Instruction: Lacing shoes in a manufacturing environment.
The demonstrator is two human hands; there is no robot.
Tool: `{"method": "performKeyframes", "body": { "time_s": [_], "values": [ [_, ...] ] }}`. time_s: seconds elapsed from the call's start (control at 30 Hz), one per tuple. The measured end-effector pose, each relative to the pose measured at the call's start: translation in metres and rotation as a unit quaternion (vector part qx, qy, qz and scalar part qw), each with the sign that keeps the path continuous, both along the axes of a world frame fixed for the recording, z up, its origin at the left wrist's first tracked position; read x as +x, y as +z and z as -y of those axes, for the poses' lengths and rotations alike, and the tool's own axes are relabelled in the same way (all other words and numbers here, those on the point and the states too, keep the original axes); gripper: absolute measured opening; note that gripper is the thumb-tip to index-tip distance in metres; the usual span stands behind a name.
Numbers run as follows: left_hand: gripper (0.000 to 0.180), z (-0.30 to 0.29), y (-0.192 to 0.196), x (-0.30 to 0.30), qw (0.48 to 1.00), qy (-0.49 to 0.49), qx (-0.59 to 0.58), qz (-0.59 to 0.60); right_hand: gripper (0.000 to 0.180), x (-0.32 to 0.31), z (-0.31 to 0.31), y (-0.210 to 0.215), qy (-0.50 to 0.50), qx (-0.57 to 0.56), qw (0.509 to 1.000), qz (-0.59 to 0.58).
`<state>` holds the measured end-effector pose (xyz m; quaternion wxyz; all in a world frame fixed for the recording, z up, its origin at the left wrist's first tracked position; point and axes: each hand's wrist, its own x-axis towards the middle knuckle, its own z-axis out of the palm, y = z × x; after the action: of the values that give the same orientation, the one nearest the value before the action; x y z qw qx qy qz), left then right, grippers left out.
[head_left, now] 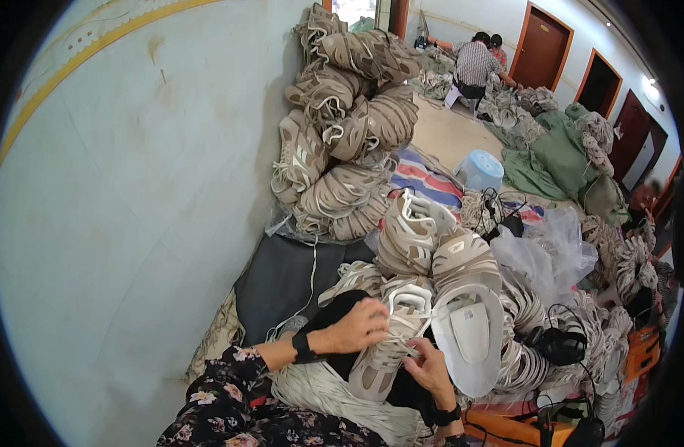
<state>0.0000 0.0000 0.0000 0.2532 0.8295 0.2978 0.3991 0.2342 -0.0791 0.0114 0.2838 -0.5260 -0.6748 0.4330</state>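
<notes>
A beige and tan shoe upper [374,367] with white laces lies across my lap, its padded white collar pointing away from me. On its left side is my left hand [359,325], fingers bent inward by the lacing; what they pinch is too small to make out. My right hand [429,368] is at the right edge of the lacing, thumb and forefinger closed on a white shoelace [401,340]. A bundle of loose white laces [312,393] spreads over my lap below the upper.
Stacked shoe uppers [357,127] lean against the pale wall [133,186]. More nested uppers [467,257] stand just ahead, beside a white sole-shaped piece [468,339]. Clear plastic bags [547,253], an orange crate [521,430] and a blue stool [481,170] lie rightward. People [476,63] sit far back.
</notes>
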Motion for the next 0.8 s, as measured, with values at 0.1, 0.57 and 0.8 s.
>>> {"method": "performKeyframes", "body": {
  "time_s": [0.1, 0.57, 0.8],
  "values": [
    [0.014, -0.015, 0.001, -0.014, 0.996, -0.003, -0.086, 0.035, 0.035, -0.026, 0.005, 0.006, 0.046, 0.115, 0.988, 0.092],
    [0.025, -0.037, -0.015, -0.009, 0.977, 0.078, -0.179, 0.081, 0.013, -0.019, -0.008, 0.023, -0.177, 0.205, 0.962, 0.038],
    [0.023, -0.031, -0.007, -0.01, 0.965, 0.12, -0.21, 0.1, 0.037, -0.089, -0.065, 0.008, -0.102, 0.154, 0.938, 0.295]
  ]
}}
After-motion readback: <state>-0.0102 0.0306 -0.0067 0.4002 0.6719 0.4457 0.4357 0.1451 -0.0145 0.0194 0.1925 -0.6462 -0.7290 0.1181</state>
